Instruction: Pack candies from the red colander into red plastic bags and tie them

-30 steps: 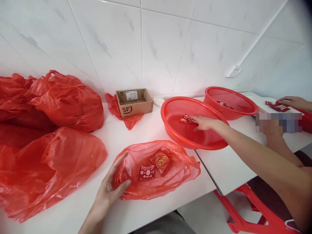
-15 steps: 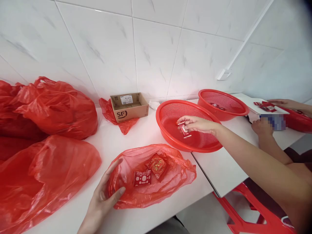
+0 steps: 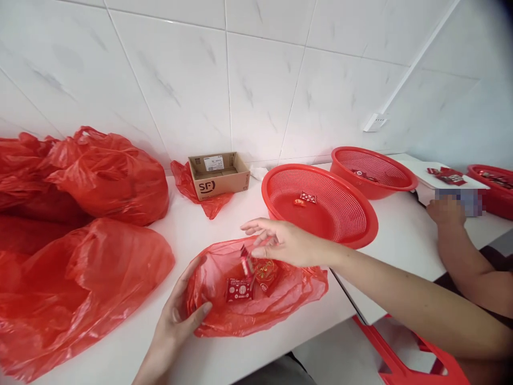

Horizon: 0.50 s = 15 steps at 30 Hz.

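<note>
Left hand (image 3: 176, 318) pinches the floppy red bag's (image 3: 280, 299) rim on the table (image 3: 192, 224); right hand (image 3: 280, 243), fingers spread, hovers over a falling sachet (image 3: 245, 260), probably light, slick, best pinched edgewise.

right hand (image 3: 285, 243) moved out of the red basket (image 3: 352, 235) to above the open red bag (image 3: 296, 289), fingers spread, small red packet (image 3: 245, 260) dropping from it into the bag, two packets (image 3: 303, 199) left in the basket
</note>
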Motion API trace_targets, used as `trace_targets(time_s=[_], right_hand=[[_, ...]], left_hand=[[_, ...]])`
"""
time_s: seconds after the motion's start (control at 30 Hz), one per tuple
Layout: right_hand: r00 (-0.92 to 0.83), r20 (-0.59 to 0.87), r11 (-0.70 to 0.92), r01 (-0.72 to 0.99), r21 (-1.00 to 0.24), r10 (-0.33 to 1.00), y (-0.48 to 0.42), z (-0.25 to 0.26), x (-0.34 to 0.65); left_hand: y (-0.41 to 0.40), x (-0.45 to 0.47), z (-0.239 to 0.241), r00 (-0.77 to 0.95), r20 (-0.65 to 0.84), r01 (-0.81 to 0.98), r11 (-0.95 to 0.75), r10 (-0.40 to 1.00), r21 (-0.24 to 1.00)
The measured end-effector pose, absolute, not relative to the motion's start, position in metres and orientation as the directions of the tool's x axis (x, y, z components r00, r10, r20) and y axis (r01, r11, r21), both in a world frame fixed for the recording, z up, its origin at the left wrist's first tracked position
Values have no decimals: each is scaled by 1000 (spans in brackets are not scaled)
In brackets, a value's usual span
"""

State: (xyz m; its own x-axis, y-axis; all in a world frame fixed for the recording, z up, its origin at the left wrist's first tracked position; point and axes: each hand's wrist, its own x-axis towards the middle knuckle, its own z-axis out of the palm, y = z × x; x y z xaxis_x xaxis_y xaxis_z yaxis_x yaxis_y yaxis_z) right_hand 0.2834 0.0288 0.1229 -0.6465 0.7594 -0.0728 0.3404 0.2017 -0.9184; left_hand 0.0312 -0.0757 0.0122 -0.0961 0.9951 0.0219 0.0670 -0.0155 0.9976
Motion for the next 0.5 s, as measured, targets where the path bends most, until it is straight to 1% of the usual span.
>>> trace_targets(time_s=[0.1,0.17,0.2,0.23,0.3,0.33,0.4,0.5], right_hand=[[-538,63,338,430,-837,840,50,130,289],[-428,130,376,564,-736,895,79,134,309],[-378,121,357,655,-666,918,95,134,323],[-318,79,302,749,-590,945,111,132,339],[-162,-119,94,892,-442,980,138,125,370],[-109,-151,39,912,-408,983,148,120,384],[-43,-172,-27,922,-387,984,158,112,406],[-36,-102,-14,889,-457,994,158,102,421]], left_hand=[[-76,30,11,-68,-11,27,12,998,1000],[-77,29,10,-56,-24,13,25,998,1000],[-77,29,9,-53,-26,12,27,998,1000],[-77,28,9,-48,-25,13,26,999,1000],[-77,26,7,-28,-20,18,20,999,1000],[-76,24,6,-10,-19,19,19,1000,1000],[-76,22,4,18,-26,13,26,999,1000],[-76,21,3,5,-47,16,47,999,999]])
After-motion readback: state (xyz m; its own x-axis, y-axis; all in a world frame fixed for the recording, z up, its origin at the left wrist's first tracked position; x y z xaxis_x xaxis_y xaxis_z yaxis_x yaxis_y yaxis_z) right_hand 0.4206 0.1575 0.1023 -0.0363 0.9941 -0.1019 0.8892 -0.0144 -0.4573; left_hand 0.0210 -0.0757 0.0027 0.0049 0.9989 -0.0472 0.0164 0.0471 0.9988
